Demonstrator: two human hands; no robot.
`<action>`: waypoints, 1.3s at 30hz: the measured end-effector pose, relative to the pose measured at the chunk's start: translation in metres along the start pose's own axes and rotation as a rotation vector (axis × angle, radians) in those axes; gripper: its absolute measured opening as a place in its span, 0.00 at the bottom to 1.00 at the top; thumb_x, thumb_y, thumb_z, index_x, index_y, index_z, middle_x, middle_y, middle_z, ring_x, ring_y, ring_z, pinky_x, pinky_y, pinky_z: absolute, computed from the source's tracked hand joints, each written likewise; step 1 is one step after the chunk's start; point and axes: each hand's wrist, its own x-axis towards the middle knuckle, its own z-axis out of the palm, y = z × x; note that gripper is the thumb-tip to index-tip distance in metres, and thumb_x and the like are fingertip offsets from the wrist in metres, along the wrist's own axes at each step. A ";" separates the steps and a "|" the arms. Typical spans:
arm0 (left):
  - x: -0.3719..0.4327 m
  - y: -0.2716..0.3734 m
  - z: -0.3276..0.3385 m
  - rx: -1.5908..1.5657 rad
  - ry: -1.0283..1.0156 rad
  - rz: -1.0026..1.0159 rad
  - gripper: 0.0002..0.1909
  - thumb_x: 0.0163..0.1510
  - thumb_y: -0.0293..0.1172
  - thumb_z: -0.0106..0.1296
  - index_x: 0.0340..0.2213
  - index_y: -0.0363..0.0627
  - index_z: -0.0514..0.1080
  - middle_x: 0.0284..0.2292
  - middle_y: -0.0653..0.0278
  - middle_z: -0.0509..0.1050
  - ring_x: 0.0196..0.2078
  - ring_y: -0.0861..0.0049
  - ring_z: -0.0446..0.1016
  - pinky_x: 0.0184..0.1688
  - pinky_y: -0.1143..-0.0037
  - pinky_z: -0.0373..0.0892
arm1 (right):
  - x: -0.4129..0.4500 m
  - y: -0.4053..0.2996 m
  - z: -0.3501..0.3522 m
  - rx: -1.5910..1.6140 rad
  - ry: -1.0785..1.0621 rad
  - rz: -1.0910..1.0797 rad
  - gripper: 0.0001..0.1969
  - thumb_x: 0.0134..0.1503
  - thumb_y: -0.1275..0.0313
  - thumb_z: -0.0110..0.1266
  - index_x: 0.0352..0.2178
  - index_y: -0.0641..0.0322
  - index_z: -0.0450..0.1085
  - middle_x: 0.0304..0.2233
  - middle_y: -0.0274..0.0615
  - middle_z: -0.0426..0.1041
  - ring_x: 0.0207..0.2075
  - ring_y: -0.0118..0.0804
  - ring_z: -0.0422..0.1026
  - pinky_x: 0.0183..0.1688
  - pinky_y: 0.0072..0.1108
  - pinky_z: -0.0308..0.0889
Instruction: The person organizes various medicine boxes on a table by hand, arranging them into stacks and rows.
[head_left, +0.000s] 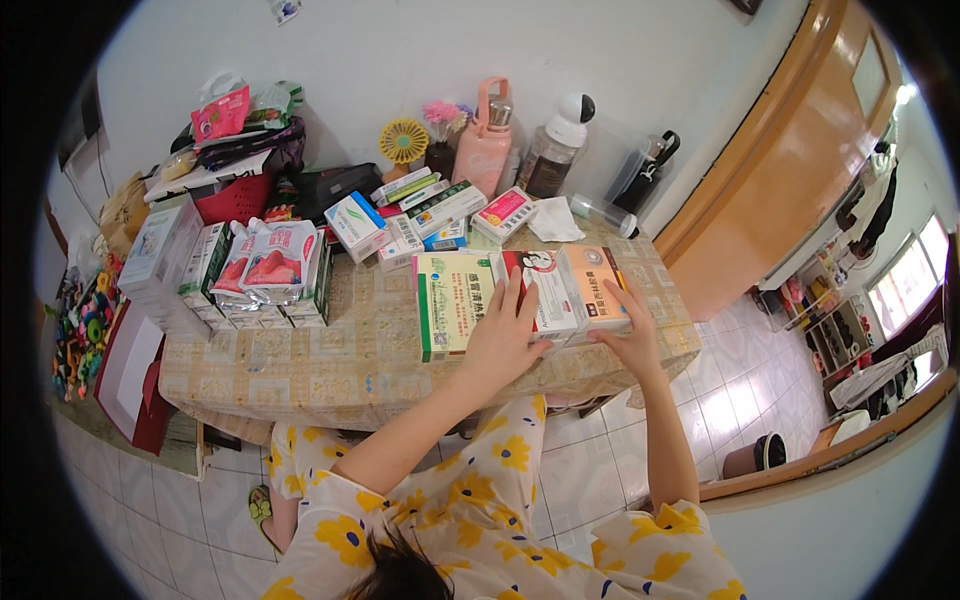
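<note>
My left hand (504, 335) lies with spread fingers over a red and white medicine box (553, 300) and the edge of a green and cream medicine box (450, 304) to its left. At the right end of this row, my right hand (632, 330) grips the lower right corner of an orange and white medicine box (589, 274), thumb at its front edge and fingers on its top. The boxes lie side by side on the patterned tablecloth (360, 367). Behind them sits a loose pile of smaller medicine boxes, among them a pink and white box (504, 215).
Foil pouches with strawberry pictures (279, 262) lie on stacked boxes at the left. Along the wall stand a pink bottle (482, 154), a clear jug with a white lid (555, 154) and a black-strapped bottle (645, 176). A white tissue (555, 220) lies behind the row.
</note>
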 end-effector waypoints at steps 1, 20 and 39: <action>0.000 0.000 0.001 -0.017 0.013 0.010 0.39 0.39 0.43 0.56 0.49 0.35 0.55 0.52 0.42 0.49 0.53 0.48 0.54 0.51 0.66 0.59 | 0.001 0.001 -0.001 0.000 -0.001 0.001 0.39 0.26 0.76 0.67 0.46 0.54 0.63 0.53 0.52 0.53 0.52 0.48 0.58 0.49 0.28 0.59; 0.014 -0.024 -0.053 -0.192 0.002 -0.126 0.33 0.48 0.46 0.47 0.50 0.36 0.53 0.53 0.40 0.49 0.56 0.52 0.49 0.56 0.65 0.49 | 0.048 -0.022 -0.013 -0.003 0.172 -0.088 0.24 0.46 0.72 0.53 0.47 0.59 0.60 0.51 0.50 0.56 0.53 0.47 0.56 0.49 0.30 0.56; 0.044 -0.210 -0.043 -0.366 0.693 -0.755 0.40 0.45 0.29 0.48 0.53 0.35 0.37 0.50 0.27 0.39 0.51 0.36 0.48 0.53 0.59 0.51 | 0.207 -0.061 0.219 -0.142 -0.827 0.034 0.29 0.47 0.56 0.48 0.45 0.68 0.60 0.38 0.55 0.69 0.39 0.45 0.69 0.41 0.27 0.63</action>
